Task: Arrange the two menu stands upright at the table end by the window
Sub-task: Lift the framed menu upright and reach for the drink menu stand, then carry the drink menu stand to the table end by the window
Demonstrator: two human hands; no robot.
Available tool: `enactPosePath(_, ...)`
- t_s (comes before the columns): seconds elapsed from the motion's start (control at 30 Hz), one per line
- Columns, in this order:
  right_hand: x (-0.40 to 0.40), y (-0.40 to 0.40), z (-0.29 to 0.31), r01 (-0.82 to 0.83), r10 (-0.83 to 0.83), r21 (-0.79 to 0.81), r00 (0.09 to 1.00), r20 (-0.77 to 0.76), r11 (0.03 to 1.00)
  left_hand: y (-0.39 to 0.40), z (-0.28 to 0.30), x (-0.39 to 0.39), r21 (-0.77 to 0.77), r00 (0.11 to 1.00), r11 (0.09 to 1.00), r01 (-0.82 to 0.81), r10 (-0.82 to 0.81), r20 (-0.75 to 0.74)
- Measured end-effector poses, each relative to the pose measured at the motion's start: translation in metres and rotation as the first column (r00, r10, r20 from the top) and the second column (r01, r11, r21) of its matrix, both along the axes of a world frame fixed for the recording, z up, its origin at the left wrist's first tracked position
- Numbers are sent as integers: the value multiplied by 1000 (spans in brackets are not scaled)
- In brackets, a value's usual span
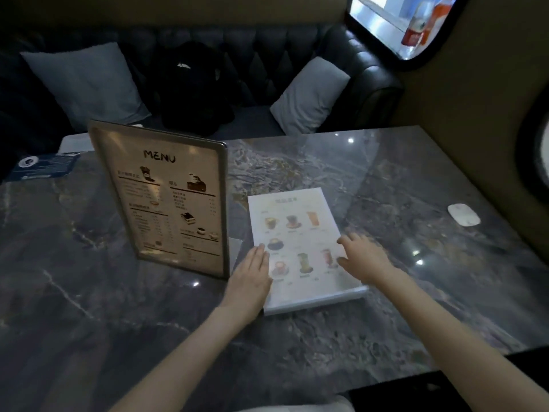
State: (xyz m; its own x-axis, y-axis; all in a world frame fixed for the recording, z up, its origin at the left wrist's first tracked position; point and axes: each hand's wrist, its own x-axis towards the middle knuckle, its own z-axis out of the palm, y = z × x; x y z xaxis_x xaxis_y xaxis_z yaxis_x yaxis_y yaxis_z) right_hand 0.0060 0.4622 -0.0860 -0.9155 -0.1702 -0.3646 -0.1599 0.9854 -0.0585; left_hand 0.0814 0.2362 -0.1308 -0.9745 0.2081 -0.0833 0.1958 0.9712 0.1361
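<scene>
A beige menu stand (169, 200) headed "MENU" stands upright on the dark marble table (386, 188), left of centre. To its right a white drinks menu stand (300, 233) lies flat on the table, face up. My left hand (252, 278) rests flat on that white menu's left edge, fingers together and extended. At the menu's right edge my right hand (362, 257) has its fingers spread and curled over the edge. Neither hand has lifted it.
A small white oval object (463, 214) lies at the table's right. A dark blue card (44, 166) sits at the far left corner. Behind the table is a dark sofa with two grey cushions (86, 81) (309, 96) and a black backpack (193, 87). A window (410, 22) is upper right.
</scene>
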Motion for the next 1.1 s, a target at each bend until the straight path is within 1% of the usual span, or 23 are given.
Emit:
enactPosePath(0.03, 4, 5, -7, 44, -43, -14, 999, 26, 999, 4, -6, -3, -1, 997, 999, -43, 43, 71)
enactPosePath(0.1, 9, 15, -17, 135, -130, -65, 989, 74, 989, 7, -13, -10, 49, 978, 986, -158, 149, 149)
enactPosePath(0.17, 11, 22, -24, 219, -203, -136, 972, 121, 966, 7, -16, -14, 156, 951, 951, -267, 235, 201)
enactPosePath(0.23, 11, 25, -29, 300, -264, -222, 948, 175, 928, 5, -19, -17, 304, 924, 884, -355, 282, 258)
enactPosePath(0.3, 11, 27, -33, 383, -324, -302, 918, 228, 873, 4, -21, -21, 451, 886, 773, -447, 315, 339)
enactPosePath(0.37, 9, 28, -38, 420, -340, -343, 901, 271, 840, 3, -22, -24, 539, 848, 662, -521, 327, 417)
enactPosePath(0.43, 5, 30, -40, 452, -339, -381, 882, 327, 807, 3, -25, -25, 576, 792, 550, -605, 339, 508)
enactPosePath(0.53, -2, 31, -42, 497, -344, -430, 856, 386, 753, -1, -28, -30, 614, 691, 318, -723, 340, 638)
enactPosePath(0.6, -9, 32, -41, 514, -352, -424, 844, 405, 746, -1, -29, -34, 600, 635, 214, -770, 337, 695)
enactPosePath(0.63, -15, 33, -39, 518, -345, -417, 838, 423, 746, -1, -29, -38, 590, 615, 187, -785, 341, 711)
enactPosePath(0.67, -15, 33, -39, 529, -344, -404, 826, 447, 746, 0, -30, -37, 580, 600, 169, -797, 334, 727)
enactPosePath(0.73, -18, 35, -38, 542, -329, -368, 800, 502, 756, 0, -31, -37, 568, 593, 176, -804, 321, 739)
enactPosePath(0.83, -19, 38, -35, 534, -287, -340, 775, 563, 774, -3, -29, -37, 602, 638, 213, -770, 303, 708)
enactPosePath(0.9, -20, 40, -31, 533, -268, -378, 781, 565, 757, -4, -24, -40, 656, 695, 232, -718, 293, 657)
enactPosePath(0.97, -21, 41, -25, 542, -266, -433, 792, 550, 720, -5, -17, -45, 708, 752, 257, -657, 291, 592)
enactPosePath(1.1, -16, 42, -18, 515, -270, -566, 845, 461, 644, -4, -1, -55, 801, 830, 247, -545, 292, 475)
